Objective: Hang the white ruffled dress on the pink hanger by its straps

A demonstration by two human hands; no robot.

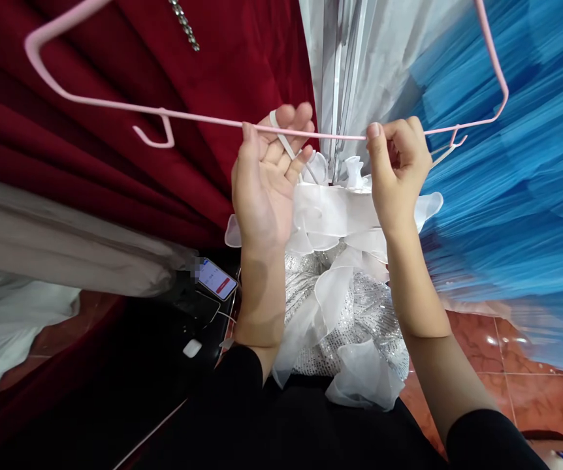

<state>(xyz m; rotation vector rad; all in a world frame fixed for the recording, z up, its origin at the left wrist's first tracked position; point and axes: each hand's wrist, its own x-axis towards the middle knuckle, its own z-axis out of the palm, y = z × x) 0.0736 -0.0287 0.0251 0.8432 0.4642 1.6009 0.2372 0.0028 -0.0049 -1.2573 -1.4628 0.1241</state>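
Observation:
A pink hanger (198,118) spans the upper part of the view, with small hooks below its bar. My left hand (269,176) has its thumb on the bar, palm up, and a thin white strap (285,142) runs across its fingers. My right hand (399,170) pinches the bar between thumb and curled fingers. Below hangs a white dress (335,209) with ruffles and a silver sequined skirt (360,307). Another strap (442,155) meets the hanger's right hook.
Dark red fabric (188,78) hangs at left, blue tulle (516,163) at right. Below left, a lit phone (217,279) and a white case (192,348) lie on a black surface (164,372). Red floor tiles (536,398) show at lower right.

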